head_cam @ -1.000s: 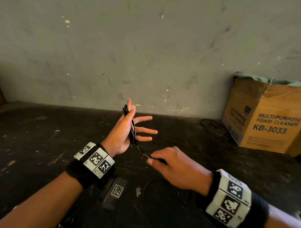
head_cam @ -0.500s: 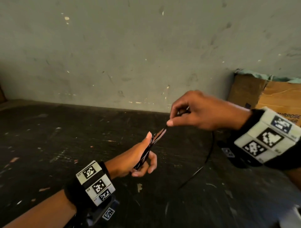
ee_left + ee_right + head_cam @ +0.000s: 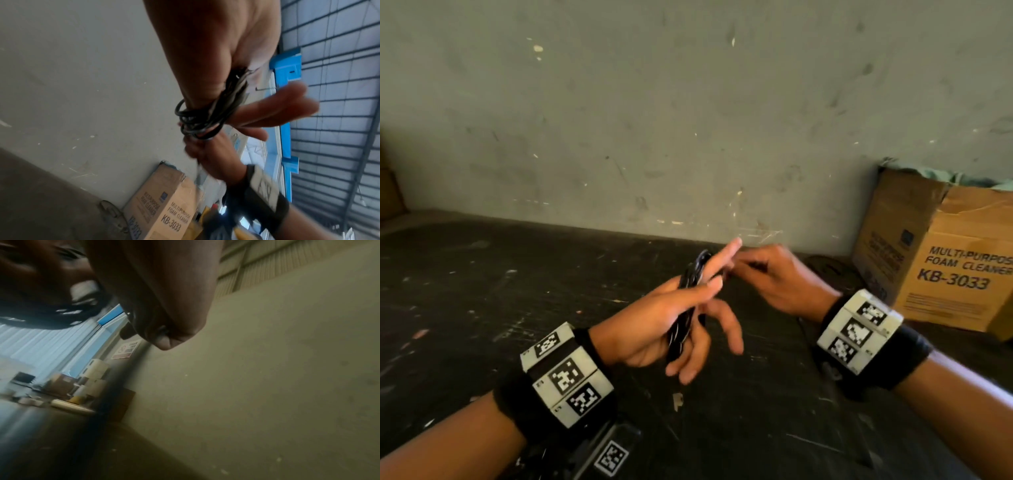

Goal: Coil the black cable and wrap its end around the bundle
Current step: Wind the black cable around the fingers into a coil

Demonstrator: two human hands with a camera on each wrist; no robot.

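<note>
The black cable (image 3: 683, 329) is wound in several loops around my left hand (image 3: 654, 318), passing between thumb and fingers. My thumb lies over the bundle, the index finger points up and away, and the other fingers hang loosely spread. In the left wrist view the bundle (image 3: 201, 120) shows as a tight crossing of strands below the palm. My right hand (image 3: 774, 277) is just right of the left index fingertip and pinches the cable's free end close to the bundle. The right wrist view shows only my pinched fingertips (image 3: 164, 340); the cable there is blurred.
The dark scratched table (image 3: 517, 291) runs to a grey wall at the back. A cardboard box (image 3: 945, 267) marked foam cleaner stands at the right against the wall, with a flat dark ring (image 3: 828, 270) beside it. A tagged strip (image 3: 613, 459) lies under my left wrist.
My right hand came down from high on the right to the left hand's fingertips, taking up the hanging slack. My left hand lifted and turned, its fingers spreading.
</note>
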